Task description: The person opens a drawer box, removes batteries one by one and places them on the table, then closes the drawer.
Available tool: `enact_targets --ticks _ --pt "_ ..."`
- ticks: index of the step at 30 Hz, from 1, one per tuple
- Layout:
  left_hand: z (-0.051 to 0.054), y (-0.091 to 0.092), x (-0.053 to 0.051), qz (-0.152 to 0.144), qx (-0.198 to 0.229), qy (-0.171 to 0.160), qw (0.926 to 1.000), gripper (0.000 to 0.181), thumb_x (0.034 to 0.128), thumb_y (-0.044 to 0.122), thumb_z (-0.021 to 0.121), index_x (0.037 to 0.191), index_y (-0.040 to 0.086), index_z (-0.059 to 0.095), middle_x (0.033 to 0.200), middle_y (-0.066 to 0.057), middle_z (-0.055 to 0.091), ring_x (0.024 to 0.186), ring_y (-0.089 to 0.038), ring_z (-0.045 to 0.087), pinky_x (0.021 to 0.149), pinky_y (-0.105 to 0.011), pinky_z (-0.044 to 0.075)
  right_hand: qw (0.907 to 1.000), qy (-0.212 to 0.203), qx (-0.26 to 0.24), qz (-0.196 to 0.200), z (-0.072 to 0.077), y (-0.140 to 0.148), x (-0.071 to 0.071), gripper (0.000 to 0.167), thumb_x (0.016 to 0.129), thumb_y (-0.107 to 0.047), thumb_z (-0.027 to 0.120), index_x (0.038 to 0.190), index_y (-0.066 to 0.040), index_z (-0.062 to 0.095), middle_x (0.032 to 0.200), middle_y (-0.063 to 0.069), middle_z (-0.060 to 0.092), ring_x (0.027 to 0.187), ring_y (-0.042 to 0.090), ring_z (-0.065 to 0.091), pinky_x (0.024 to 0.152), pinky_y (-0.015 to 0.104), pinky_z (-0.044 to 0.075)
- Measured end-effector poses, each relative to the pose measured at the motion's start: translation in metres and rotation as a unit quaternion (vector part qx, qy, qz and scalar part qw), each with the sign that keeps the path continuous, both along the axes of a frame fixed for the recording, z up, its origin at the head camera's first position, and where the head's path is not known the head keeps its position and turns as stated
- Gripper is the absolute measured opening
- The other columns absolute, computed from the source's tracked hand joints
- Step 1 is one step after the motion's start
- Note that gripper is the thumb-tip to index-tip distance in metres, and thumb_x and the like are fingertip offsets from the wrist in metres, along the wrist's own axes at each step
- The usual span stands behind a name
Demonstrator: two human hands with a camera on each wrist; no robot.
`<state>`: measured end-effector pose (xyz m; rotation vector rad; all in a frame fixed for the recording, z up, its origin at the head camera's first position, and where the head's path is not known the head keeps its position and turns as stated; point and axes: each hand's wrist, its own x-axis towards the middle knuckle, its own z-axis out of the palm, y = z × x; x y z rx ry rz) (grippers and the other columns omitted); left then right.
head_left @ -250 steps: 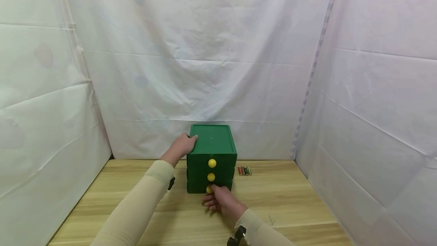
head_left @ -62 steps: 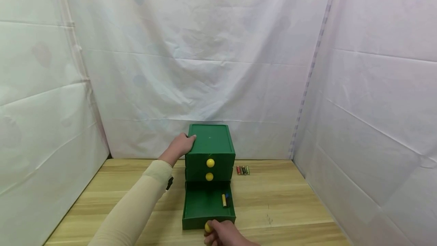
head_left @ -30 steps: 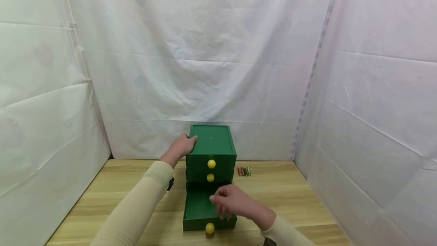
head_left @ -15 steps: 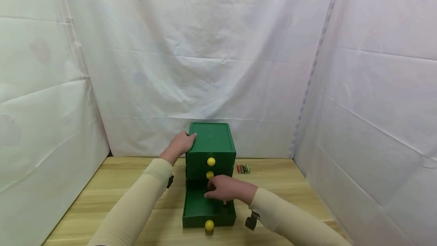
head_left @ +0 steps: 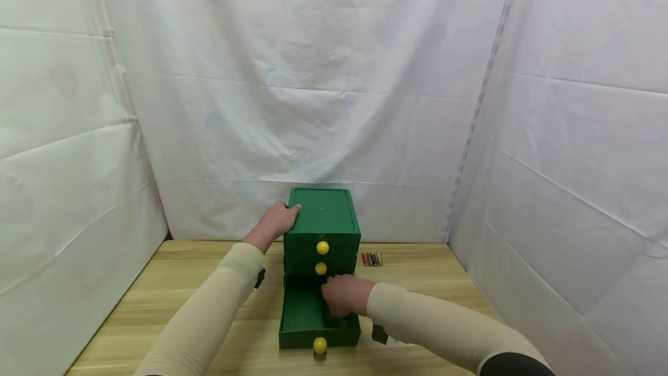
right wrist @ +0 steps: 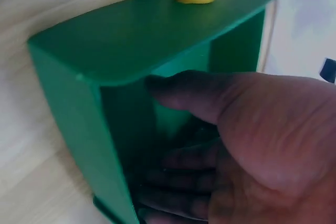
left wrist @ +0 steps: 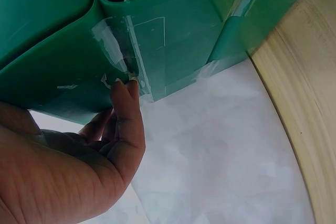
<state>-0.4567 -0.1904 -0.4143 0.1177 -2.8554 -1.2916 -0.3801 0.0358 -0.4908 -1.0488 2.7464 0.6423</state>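
Note:
A green drawer cabinet (head_left: 323,213) with round yellow knobs stands at the table's far side. Thumb on its top, my left hand (head_left: 279,219) grips the left edge; in the left wrist view its bent fingers (left wrist: 128,114) touch a taped green wall. The bottom drawer (head_left: 300,321) is pulled out, its yellow knob (head_left: 320,345) at the front. Inside the drawer's right part is my right hand (head_left: 347,296), thumb (right wrist: 178,90) apart from the relaxed fingers (right wrist: 178,182) in the right wrist view. No held thing shows there. The small batteries in the drawer are hidden by this hand.
Several batteries (head_left: 372,259) lie in a row on the wooden table (head_left: 428,295), right of the cabinet. White cloth (head_left: 292,74) hangs behind and on both sides. Two closed drawers sit above the pulled-out one.
The bottom drawer has come out toward me. My right hand has let go of its knob and moved over and down into the drawer's right part. My left hand stays on the cabinet.

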Motion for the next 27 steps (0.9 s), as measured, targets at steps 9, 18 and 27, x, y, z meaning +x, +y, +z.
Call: enact_targets --ticks 9,18,27 --pt "-0.002 0.001 -0.001 0.002 -0.004 -0.002 1.0 0.076 0.1202 0.051 0.039 0.166 -0.01 0.033 0.163 -0.032 0.046 0.129 -0.041 0.058 0.103 -0.056 0.05 0.9985 0.029 0.045 0.011 -0.009 0.001 -0.005 0.02 0.098 -0.036 0.085 0.105 -0.02 0.077 0.1 -0.003 0.065 0.086 0.014 0.061 0.085 0.033 0.058" --pt "-0.003 0.001 -0.002 0.004 -0.003 0.0 1.0 0.077 0.1199 0.051 0.039 0.165 -0.011 0.034 0.162 -0.032 0.047 0.13 -0.041 0.058 0.104 -0.056 0.049 0.998 0.029 0.057 0.006 -0.01 0.0 -0.006 0.018 0.099 -0.035 0.084 0.103 -0.02 0.077 0.096 -0.003 0.063 0.082 0.014 0.057 0.081 0.033 0.057" --pt "-0.004 -0.001 -0.003 0.0 -0.001 0.003 1.0 0.077 0.12 0.051 0.039 0.164 -0.011 0.035 0.157 -0.032 0.051 0.123 -0.039 0.059 0.1 -0.054 0.05 0.9981 0.03 0.054 0.002 -0.011 -0.001 -0.005 0.025 0.1 -0.031 0.083 0.082 -0.021 0.069 0.081 -0.004 0.058 0.071 0.014 0.052 0.067 0.032 0.052"
